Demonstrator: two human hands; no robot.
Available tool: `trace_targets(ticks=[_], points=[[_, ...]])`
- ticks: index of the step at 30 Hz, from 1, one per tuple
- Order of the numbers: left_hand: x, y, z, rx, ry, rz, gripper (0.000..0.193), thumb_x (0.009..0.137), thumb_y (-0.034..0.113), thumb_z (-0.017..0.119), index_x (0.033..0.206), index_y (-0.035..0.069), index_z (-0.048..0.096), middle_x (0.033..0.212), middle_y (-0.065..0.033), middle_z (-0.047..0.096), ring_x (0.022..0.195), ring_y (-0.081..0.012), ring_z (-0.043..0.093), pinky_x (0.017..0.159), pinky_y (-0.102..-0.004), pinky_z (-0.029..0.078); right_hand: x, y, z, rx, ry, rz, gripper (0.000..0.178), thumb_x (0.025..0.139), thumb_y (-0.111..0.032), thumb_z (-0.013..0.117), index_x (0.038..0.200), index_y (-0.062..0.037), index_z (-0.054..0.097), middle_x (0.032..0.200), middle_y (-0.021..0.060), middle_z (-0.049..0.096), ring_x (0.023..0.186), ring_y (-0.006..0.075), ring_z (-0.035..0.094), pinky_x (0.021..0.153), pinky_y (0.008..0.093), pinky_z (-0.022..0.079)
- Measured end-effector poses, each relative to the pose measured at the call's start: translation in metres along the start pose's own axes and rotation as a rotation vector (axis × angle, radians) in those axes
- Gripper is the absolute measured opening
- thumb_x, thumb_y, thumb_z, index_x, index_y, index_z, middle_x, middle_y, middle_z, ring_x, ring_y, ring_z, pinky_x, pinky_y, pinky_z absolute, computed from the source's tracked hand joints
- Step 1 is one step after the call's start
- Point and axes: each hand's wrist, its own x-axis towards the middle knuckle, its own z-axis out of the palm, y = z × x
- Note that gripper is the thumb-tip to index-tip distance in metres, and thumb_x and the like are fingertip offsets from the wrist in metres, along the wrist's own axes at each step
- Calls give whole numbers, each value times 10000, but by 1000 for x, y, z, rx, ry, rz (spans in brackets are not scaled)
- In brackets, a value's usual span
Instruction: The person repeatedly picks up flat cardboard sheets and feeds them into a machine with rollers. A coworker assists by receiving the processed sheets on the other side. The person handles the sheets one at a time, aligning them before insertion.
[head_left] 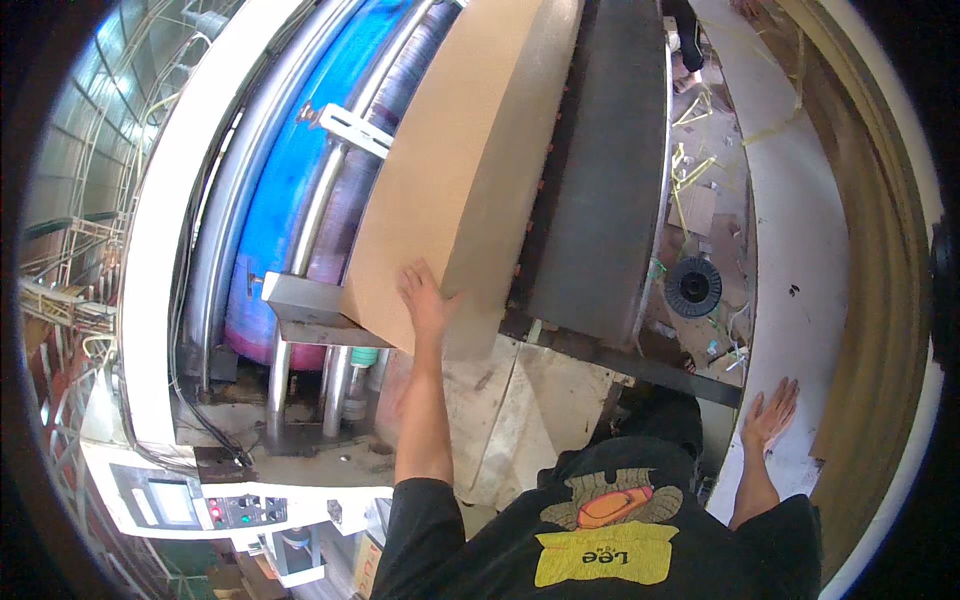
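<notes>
My left hand (425, 305) rests on a long tan cardboard stack (440, 170) in the machine, its fingers spread at the near end. The stack's right side looks greyish and slightly blurred. To the right, my right hand (771, 415) lies with fingers stretched out on a long white surface (785, 230), holding nothing. A bent metal guide plate (312, 305) stands by the stack's near left corner.
Left of the stack run a blue roller (290, 180) and shiny metal bars. A dark belt (600, 160) lies to its right. Beyond it, a black spool (693, 287) and yellow strapping scraps (685, 180) litter the floor. A control panel (245, 511) sits lower left; another person's dark-clothed limb (687, 35) shows at the top.
</notes>
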Motion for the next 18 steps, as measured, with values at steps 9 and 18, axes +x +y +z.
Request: trace_targets(ticks=[9, 18], points=[[-5, 14, -9, -32, -4, -25, 1180, 704, 428, 860, 1571, -27, 202, 1583, -366, 221, 1513, -476, 150, 1223, -596, 111, 0, 0, -5, -37, -76, 37, 676, 1009, -338, 496, 1594, -87, 267, 1668, 138, 221, 1547, 303, 185, 1246, 475, 163], [-4, 11, -6, -9, -27, -39, 1183, 705, 406, 857, 1573, -32, 184, 1592, -364, 198, 1516, -473, 139, 1226, -591, 103, 2, -3, -10, -2, -42, 15, 675, 1005, -330, 504, 1587, -74, 276, 1657, 154, 242, 1546, 300, 190, 1244, 483, 159]])
